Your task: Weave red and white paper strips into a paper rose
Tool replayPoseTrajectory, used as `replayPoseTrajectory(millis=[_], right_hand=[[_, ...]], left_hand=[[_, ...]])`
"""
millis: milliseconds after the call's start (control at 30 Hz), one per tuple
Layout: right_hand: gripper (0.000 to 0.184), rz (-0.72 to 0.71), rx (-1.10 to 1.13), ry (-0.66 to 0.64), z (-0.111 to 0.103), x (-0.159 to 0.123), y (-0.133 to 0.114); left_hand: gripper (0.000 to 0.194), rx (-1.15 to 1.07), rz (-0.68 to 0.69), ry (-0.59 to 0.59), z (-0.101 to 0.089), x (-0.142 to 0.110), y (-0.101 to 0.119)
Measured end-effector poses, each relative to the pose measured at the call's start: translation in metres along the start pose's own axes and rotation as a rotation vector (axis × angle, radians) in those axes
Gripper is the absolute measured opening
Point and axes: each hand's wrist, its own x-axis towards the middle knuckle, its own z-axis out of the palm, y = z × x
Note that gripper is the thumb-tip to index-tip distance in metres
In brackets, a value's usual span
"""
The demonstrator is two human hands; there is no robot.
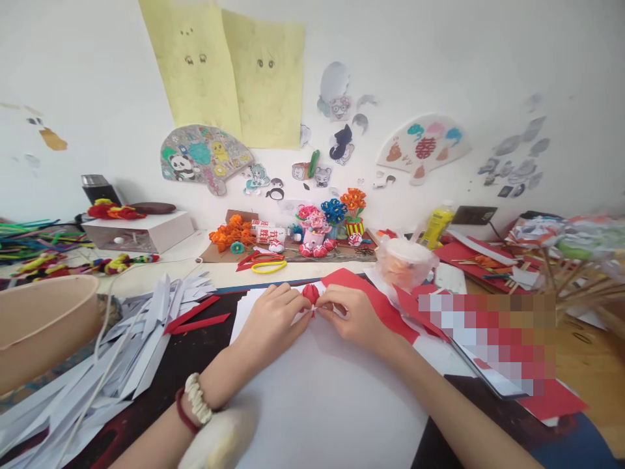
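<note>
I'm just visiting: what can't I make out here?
Lower part of the red piece: head view, mostly behind the left grip and right grip.
Left end of the beige tub: head view, cut off by the left edge.
Whatever the pixelated patch covers: head view.
Any print on the yellow bottle: head view, blurred.

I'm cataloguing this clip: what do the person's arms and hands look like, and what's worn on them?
The left hand and right hand wear no gloves, and no sleeves show. Around the left wrist sit a ruffled cream scrunchie and a thin dark red band; the right wrist is bare.
</note>
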Motion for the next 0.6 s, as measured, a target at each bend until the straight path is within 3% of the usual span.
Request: replayPoseTrajectory(millis=[300, 433, 600], right_hand=[[0.013, -0.017, -0.022, 0.041, 0.0006, -0.0012, -0.0025], [0.018, -0.015, -0.016, 0.028, -0.0012, -0.0013, -0.0027], [0.01, -0.005, 0.006, 0.005, -0.006, -0.0009, -0.0069]], left_hand=[[0.014, 0.367, 0.11, 0.033, 0.0048, 0.001, 0.0106], [0.015, 0.314, 0.134, -0.007, 0.0054, 0.002, 0.0098], [0.015, 0.106, -0.022, -0.024, 0.0036, 0.0038, 0.0078]])
